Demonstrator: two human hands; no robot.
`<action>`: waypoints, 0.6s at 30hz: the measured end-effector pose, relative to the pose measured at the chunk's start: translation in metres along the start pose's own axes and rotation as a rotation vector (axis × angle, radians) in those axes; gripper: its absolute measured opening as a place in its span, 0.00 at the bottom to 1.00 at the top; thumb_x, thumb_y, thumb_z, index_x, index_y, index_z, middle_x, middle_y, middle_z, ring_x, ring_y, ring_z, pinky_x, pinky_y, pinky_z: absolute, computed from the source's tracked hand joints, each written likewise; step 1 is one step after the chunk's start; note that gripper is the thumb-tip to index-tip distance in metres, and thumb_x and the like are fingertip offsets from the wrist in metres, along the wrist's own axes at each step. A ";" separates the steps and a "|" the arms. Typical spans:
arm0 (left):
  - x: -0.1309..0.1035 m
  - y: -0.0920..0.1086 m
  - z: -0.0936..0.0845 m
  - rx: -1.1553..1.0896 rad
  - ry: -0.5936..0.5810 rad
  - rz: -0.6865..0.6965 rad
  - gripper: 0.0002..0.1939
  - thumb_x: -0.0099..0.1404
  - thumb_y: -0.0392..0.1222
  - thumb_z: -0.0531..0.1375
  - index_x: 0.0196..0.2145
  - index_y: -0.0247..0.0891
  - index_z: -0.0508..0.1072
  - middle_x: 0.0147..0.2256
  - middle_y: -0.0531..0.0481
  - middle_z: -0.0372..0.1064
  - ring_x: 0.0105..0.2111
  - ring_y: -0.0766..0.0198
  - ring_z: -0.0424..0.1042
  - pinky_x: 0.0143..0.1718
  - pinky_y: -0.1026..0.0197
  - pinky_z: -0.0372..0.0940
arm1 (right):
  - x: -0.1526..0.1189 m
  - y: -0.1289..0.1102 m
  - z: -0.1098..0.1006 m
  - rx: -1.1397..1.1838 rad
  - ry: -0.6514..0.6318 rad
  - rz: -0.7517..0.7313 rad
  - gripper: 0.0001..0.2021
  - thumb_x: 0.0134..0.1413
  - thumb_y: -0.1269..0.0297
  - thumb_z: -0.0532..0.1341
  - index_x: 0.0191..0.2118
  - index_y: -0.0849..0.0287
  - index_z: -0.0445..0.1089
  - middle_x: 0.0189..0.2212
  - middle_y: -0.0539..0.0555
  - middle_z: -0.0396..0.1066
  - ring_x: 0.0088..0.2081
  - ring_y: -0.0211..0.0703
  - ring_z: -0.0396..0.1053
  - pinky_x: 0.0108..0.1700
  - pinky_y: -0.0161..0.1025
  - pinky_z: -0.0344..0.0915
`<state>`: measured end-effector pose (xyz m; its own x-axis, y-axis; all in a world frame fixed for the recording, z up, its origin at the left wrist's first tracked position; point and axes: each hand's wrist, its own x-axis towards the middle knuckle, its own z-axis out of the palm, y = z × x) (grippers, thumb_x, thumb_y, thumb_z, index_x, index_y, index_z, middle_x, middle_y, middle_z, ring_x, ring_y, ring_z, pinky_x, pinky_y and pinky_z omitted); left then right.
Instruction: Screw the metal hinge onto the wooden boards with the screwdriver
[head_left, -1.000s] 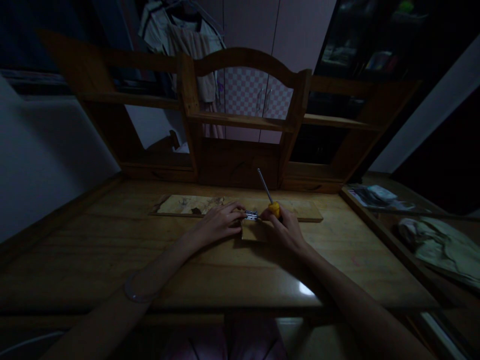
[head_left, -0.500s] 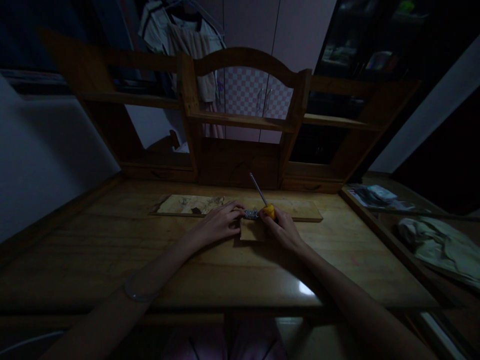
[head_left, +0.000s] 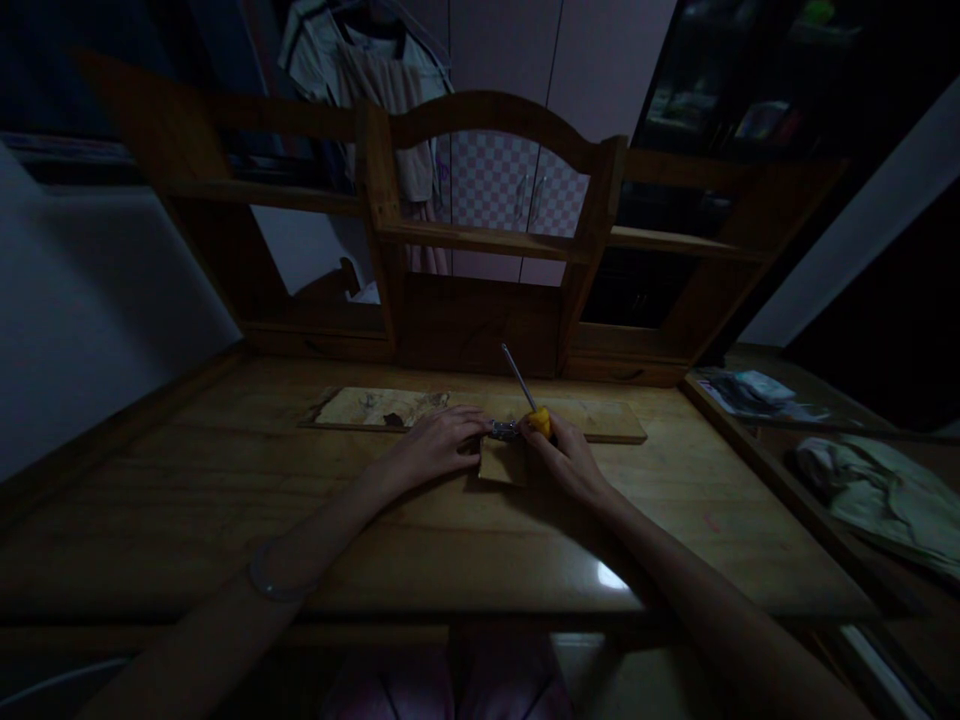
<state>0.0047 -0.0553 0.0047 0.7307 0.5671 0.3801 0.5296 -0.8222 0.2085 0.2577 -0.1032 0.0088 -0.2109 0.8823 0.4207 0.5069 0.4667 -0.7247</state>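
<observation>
My right hand (head_left: 568,460) is closed on the yellow handle of a screwdriver (head_left: 519,376), whose metal shaft points up and away to the left. Its fingertips also meet the right end of a small metal piece (head_left: 505,430). At the left end of that metal piece are the fingertips of my left hand (head_left: 439,445), closed on it. Just below the metal lies a small square wooden block (head_left: 502,463), between my hands. A long thin board (head_left: 600,418) stretches behind both hands, with dark marks toward its left end.
The wooden desk (head_left: 360,560) carries a shelf unit (head_left: 480,238) along its back. To the right are plastic-wrapped items (head_left: 765,387) and a pale cloth (head_left: 885,495). Clothes (head_left: 390,90) hang beyond the shelves.
The small block and metal piece have shifted very slightly. The fingers of my left hand lie a little flatter and closer together; the screwdriver stays in my right hand.
</observation>
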 end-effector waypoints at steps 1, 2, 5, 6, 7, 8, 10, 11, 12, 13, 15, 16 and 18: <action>0.000 0.000 0.000 0.016 -0.004 0.002 0.21 0.63 0.43 0.62 0.54 0.40 0.72 0.54 0.46 0.69 0.58 0.56 0.64 0.59 0.53 0.59 | 0.000 0.000 0.000 -0.005 0.002 -0.009 0.12 0.69 0.56 0.56 0.42 0.60 0.70 0.36 0.50 0.68 0.38 0.42 0.65 0.40 0.36 0.58; 0.000 0.000 -0.001 0.031 -0.006 0.006 0.21 0.63 0.44 0.62 0.54 0.40 0.73 0.54 0.47 0.69 0.58 0.56 0.64 0.58 0.53 0.59 | 0.000 0.000 0.000 -0.010 0.004 -0.013 0.12 0.69 0.56 0.56 0.42 0.60 0.70 0.36 0.50 0.68 0.38 0.42 0.65 0.40 0.36 0.58; 0.000 0.000 -0.002 0.076 0.000 0.019 0.20 0.63 0.45 0.63 0.53 0.41 0.73 0.55 0.46 0.68 0.57 0.56 0.66 0.57 0.52 0.60 | 0.000 0.001 0.000 -0.015 -0.001 -0.022 0.12 0.69 0.56 0.56 0.42 0.59 0.70 0.36 0.50 0.68 0.37 0.42 0.65 0.40 0.36 0.57; 0.000 0.000 -0.002 0.088 0.003 0.023 0.20 0.63 0.45 0.63 0.53 0.42 0.73 0.55 0.46 0.69 0.56 0.56 0.67 0.56 0.52 0.60 | 0.000 0.002 -0.001 -0.012 -0.004 -0.025 0.11 0.69 0.57 0.56 0.42 0.59 0.70 0.36 0.49 0.68 0.38 0.42 0.65 0.40 0.36 0.57; 0.000 0.000 -0.003 0.096 0.004 0.025 0.20 0.63 0.45 0.63 0.53 0.42 0.74 0.55 0.46 0.69 0.56 0.56 0.67 0.56 0.53 0.60 | 0.000 0.002 -0.001 -0.005 -0.006 -0.027 0.11 0.69 0.57 0.56 0.42 0.59 0.69 0.36 0.49 0.68 0.38 0.42 0.65 0.40 0.36 0.57; 0.001 0.001 -0.003 0.100 0.005 0.024 0.20 0.63 0.45 0.63 0.53 0.42 0.74 0.54 0.46 0.69 0.55 0.56 0.68 0.56 0.53 0.61 | 0.000 0.002 -0.001 0.002 -0.010 -0.027 0.11 0.69 0.57 0.56 0.42 0.59 0.69 0.36 0.49 0.68 0.38 0.42 0.65 0.40 0.36 0.57; 0.001 0.002 -0.004 0.103 0.005 0.020 0.19 0.63 0.45 0.63 0.52 0.42 0.74 0.54 0.47 0.69 0.55 0.57 0.68 0.55 0.53 0.61 | 0.001 0.002 0.000 0.008 -0.010 -0.018 0.12 0.69 0.56 0.56 0.42 0.59 0.69 0.35 0.49 0.68 0.37 0.41 0.65 0.39 0.36 0.57; 0.001 0.002 -0.004 0.101 0.003 0.021 0.19 0.64 0.44 0.63 0.52 0.42 0.74 0.54 0.47 0.69 0.55 0.57 0.68 0.55 0.54 0.61 | 0.001 0.002 0.000 0.007 -0.009 -0.013 0.12 0.69 0.56 0.56 0.42 0.59 0.69 0.35 0.49 0.68 0.37 0.41 0.65 0.39 0.36 0.57; 0.001 0.003 -0.004 0.097 0.001 0.021 0.18 0.64 0.43 0.62 0.52 0.42 0.74 0.54 0.48 0.69 0.55 0.58 0.68 0.55 0.54 0.61 | 0.002 0.002 0.000 0.003 -0.008 -0.008 0.12 0.69 0.55 0.56 0.41 0.59 0.69 0.35 0.49 0.68 0.36 0.41 0.65 0.38 0.36 0.57; 0.001 0.004 -0.004 0.092 -0.001 0.019 0.18 0.64 0.43 0.62 0.51 0.42 0.74 0.54 0.48 0.70 0.55 0.58 0.68 0.55 0.54 0.61 | 0.002 0.002 0.000 -0.001 -0.006 -0.006 0.12 0.69 0.55 0.56 0.41 0.59 0.69 0.35 0.49 0.68 0.36 0.41 0.65 0.38 0.36 0.57; 0.001 0.005 -0.005 0.080 -0.003 0.015 0.18 0.63 0.42 0.63 0.52 0.41 0.74 0.54 0.48 0.70 0.56 0.58 0.68 0.55 0.55 0.61 | 0.001 0.002 0.000 -0.004 0.003 0.001 0.12 0.69 0.55 0.56 0.41 0.59 0.69 0.35 0.49 0.68 0.36 0.41 0.65 0.38 0.36 0.57; 0.001 0.005 -0.005 0.075 -0.002 0.012 0.19 0.63 0.42 0.63 0.52 0.40 0.74 0.54 0.49 0.70 0.56 0.58 0.68 0.56 0.55 0.61 | 0.001 0.002 0.000 -0.003 0.006 0.005 0.12 0.69 0.55 0.56 0.41 0.59 0.69 0.34 0.49 0.68 0.36 0.41 0.65 0.38 0.36 0.57; 0.001 0.006 -0.005 0.071 0.003 0.009 0.19 0.62 0.41 0.63 0.52 0.39 0.73 0.53 0.49 0.70 0.55 0.58 0.68 0.56 0.54 0.61 | 0.001 0.002 0.000 -0.002 0.006 0.007 0.12 0.68 0.55 0.57 0.41 0.59 0.69 0.34 0.49 0.68 0.36 0.42 0.65 0.38 0.36 0.57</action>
<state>0.0068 -0.0597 0.0107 0.7341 0.5594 0.3848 0.5524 -0.8216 0.1406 0.2586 -0.1019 0.0081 -0.2027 0.8851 0.4189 0.5098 0.4606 -0.7266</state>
